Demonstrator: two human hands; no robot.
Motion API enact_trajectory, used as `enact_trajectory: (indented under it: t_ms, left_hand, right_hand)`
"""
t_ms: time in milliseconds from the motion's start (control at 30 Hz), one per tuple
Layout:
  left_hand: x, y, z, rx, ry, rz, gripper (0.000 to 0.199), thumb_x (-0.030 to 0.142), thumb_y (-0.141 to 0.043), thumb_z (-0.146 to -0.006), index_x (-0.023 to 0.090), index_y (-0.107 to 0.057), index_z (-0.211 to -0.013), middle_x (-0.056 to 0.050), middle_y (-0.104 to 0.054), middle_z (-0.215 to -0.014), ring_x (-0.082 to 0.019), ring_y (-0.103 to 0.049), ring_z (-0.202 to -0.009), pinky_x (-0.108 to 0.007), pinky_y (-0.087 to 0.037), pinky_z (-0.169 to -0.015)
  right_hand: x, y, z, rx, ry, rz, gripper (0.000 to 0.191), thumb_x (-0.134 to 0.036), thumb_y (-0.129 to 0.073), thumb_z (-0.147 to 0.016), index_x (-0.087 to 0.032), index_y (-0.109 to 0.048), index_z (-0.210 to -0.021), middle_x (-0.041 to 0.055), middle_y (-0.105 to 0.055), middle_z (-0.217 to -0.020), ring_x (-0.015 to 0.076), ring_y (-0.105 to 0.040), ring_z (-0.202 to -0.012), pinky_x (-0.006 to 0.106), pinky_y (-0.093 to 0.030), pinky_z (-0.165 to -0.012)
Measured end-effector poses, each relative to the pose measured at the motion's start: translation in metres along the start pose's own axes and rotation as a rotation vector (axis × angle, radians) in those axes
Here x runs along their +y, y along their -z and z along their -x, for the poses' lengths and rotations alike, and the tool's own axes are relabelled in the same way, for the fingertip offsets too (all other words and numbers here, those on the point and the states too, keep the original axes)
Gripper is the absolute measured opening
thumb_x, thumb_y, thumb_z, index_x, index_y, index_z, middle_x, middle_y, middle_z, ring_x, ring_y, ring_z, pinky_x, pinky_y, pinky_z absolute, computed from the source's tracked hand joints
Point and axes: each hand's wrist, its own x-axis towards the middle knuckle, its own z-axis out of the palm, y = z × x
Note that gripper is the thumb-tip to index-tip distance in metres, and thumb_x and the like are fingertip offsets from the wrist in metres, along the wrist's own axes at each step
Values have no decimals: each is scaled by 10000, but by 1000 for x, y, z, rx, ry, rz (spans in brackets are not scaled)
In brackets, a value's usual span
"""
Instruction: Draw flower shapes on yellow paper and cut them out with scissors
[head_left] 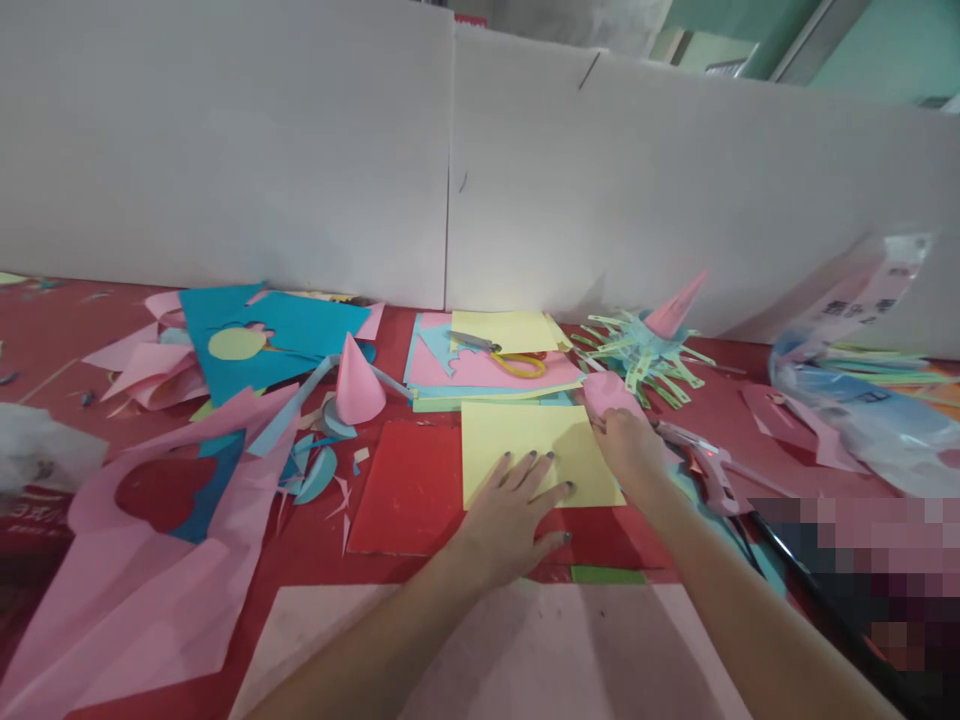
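At the centre of my view lies a yellow sheet (pixel 544 430), smooth and rectangular, with a red board (pixel 409 485) at its nine o'clock. I see the left hand (pixel 510 525) palm down on the sheet, opened flat, fingers spread, grasping nothing. The right hand (pixel 636 450), at three o'clock, has its fingers curled by a rounded pink scrap (pixel 609 390); I can't tell whether it has hold of it. At twelve, scissors (pixel 517 363) with yellow handles rest on layered paper (pixel 491 390). A pink paper cone (pixel 360 388) stands point up at ten. Toward three, beyond the right hand, I see a pink glue gun (pixel 721 480).
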Motion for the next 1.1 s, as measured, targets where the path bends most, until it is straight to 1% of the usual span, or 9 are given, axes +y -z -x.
enact_trajectory:
  t_ms: [133, 300, 433, 567, 767, 900, 1100]
  left_hand:
    - [1, 2, 0, -15, 10, 21, 518, 528, -238, -843, 299, -302, -1302, -31, -252, -1425, -217, -196, -1303, -444, -136, -1052]
    - [2, 7, 1, -16, 10, 39, 518, 522, -230, -847, 279, -321, -1295, -44, -253, -1423, -216, -193, -1305, -442, -141, -1057]
    - [1, 6, 0, 2, 18, 60, 451, 434, -231, -875, 277, -339, -1284, -28, -266, -1418, -204, -212, -1299, -437, -147, -1062]
    - [0, 3, -3, 30, 50, 65, 393, 318, -239, -890, 277, -382, -1254, -9, -333, -1386, -165, -272, -1272, -395, -186, -1063]
    - [-1, -1, -6, 58, 59, 20, 366, 279, -275, -890, 288, -409, -1230, -4, -380, -1356, -152, -309, -1250, -390, -221, -1052]
    - [0, -2, -5, 69, 63, 16, 357, 271, -270, -893, 305, -410, -1220, 4, -389, -1349, -149, -309, -1249, -393, -231, -1049]
    - [-2, -4, -4, 86, 58, 29, 364, 278, -252, -897, 301, -396, -1231, -1, -380, -1353, -160, -304, -1255, -402, -232, -1048]
  right_hand:
    - [-5, -10, 3, 49, -12, 21, 243, -205, -393, -856, -60, -585, -889, 170, -611, -861, 232, -606, -760, 286, -389, -598]
    - [-11, -15, 9, 93, -16, 24, 223, -160, -358, -866, -61, -557, -883, 155, -596, -841, 232, -601, -761, 279, -394, -591]
    - [-20, -17, 18, 176, -36, 48, 189, -128, -339, -865, -80, -522, -880, 141, -578, -845, 217, -593, -743, 264, -387, -561]
    - [-23, -23, 21, 230, -64, 59, 173, -126, -320, -871, -100, -491, -883, 126, -570, -823, 216, -585, -734, 264, -369, -527]
    - [-19, -29, 21, 245, -83, 26, 135, -123, -333, -871, -133, -468, -873, 89, -573, -815, 201, -577, -756, 258, -357, -539]
    - [-17, -28, 22, 234, -72, 46, 126, -100, -347, -856, -138, -466, -874, 87, -572, -826, 199, -577, -754, 256, -344, -514]
    - [-13, -23, 21, 194, -30, 85, 121, -96, -370, -850, -136, -476, -893, 91, -568, -829, 192, -581, -728, 250, -342, -497]
